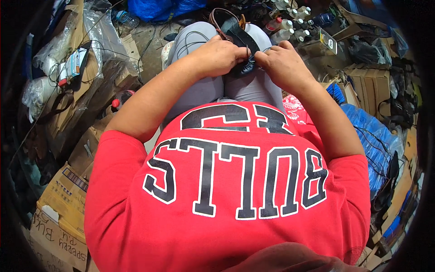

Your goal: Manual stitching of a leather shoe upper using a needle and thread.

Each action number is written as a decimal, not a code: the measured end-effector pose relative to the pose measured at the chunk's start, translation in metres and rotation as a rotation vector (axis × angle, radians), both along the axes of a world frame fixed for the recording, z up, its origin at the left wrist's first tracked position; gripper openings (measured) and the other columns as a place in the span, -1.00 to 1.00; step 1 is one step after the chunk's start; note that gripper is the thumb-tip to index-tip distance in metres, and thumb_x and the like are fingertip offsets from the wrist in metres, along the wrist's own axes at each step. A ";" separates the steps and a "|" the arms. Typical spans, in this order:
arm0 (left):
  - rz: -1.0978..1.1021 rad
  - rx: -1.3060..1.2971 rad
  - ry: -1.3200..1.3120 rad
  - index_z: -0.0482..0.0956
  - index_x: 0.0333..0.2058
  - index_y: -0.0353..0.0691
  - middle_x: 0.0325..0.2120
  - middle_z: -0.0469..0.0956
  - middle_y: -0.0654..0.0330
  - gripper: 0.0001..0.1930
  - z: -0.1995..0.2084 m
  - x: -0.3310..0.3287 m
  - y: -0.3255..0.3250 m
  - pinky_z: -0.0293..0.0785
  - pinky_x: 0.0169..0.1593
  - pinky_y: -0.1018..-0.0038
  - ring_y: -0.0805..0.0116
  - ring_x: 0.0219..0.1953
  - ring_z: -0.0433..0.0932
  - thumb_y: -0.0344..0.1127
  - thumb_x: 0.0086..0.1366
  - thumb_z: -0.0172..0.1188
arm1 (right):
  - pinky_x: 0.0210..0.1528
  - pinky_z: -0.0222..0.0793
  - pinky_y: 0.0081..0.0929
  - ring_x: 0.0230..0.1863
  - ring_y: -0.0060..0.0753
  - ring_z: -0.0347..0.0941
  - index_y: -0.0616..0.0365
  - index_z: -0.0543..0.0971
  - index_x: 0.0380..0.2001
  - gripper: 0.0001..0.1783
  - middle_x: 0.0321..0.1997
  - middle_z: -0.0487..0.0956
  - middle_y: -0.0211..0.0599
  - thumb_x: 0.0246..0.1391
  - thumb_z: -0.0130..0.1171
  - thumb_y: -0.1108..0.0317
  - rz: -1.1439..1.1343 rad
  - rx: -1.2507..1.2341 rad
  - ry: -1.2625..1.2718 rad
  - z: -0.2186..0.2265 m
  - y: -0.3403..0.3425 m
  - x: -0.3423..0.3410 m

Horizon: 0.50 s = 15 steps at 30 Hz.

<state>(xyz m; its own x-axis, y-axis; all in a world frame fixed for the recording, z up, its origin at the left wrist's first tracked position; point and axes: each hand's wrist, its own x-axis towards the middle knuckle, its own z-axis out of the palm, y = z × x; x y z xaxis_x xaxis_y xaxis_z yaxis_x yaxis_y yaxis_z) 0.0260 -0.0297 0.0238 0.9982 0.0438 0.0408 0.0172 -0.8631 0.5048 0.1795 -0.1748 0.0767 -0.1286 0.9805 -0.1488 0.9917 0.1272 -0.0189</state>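
A black sandal (247, 41) with a brown strap (222, 19) standing up in a loop rests on my lap between my grey-clad knees. My left hand (222, 56) is closed at its near left side, thumb and fingertips gripping its edge. Just to the right, my right hand (283, 63) is closed in a pinch close to the left fingertips; what it pinches is too small to make out. Dark thread-like strands show between the two hands. A thin dark cord (189, 40) lies in loops over my left thigh.
Several small bottles (294, 22) stand beyond my right knee. Blue plastic (158, 8) lies at the far side. Cardboard boxes (63, 199) and clear plastic bags (102, 34) crowd my left. On my right are more cardboard (369, 88) and a blue plastic bundle (374, 145).
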 end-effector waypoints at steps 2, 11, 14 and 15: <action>-0.013 -0.010 0.010 0.48 -0.19 0.00 -0.49 0.52 0.17 -0.82 0.001 -0.007 0.002 0.25 -0.14 0.25 0.17 -0.32 0.50 -0.31 0.22 0.02 | -0.08 0.18 -0.32 -0.26 -0.32 0.48 -0.02 0.45 -0.37 -0.89 -0.44 0.57 -0.37 -0.03 0.00 0.42 0.028 0.035 0.052 -0.006 -0.003 0.005; 0.279 0.172 0.083 0.45 -0.34 -0.19 -0.42 0.51 0.21 -0.89 0.011 -0.107 0.058 0.28 -0.16 0.33 0.25 -0.31 0.47 -0.45 0.12 0.04 | -0.17 0.24 -0.36 -0.36 -0.25 0.45 0.03 0.50 -0.45 -0.97 -0.45 0.57 -0.32 -0.02 0.09 0.38 -0.344 0.041 0.146 -0.040 -0.071 0.079; 0.636 -0.389 -0.066 0.51 -0.38 -0.23 -0.44 0.51 0.33 -0.93 0.016 -0.141 0.080 0.32 -0.29 0.49 0.47 -0.38 0.45 -0.39 0.20 0.11 | -0.24 0.27 -0.53 -0.44 -0.49 0.42 0.16 0.58 -0.40 -0.84 -0.46 0.57 -0.44 0.03 0.17 0.29 -0.894 0.161 1.095 -0.047 -0.097 0.110; 0.640 -0.393 -0.064 0.51 -0.38 -0.23 -0.44 0.51 0.33 -0.93 0.026 -0.139 0.080 0.32 -0.29 0.49 0.47 -0.38 0.45 -0.39 0.20 0.11 | -0.20 0.26 -0.63 -0.37 -0.62 0.39 0.23 0.58 -0.32 -0.79 -0.43 0.54 -0.48 0.06 0.17 0.30 -0.821 0.248 1.254 -0.038 -0.093 0.118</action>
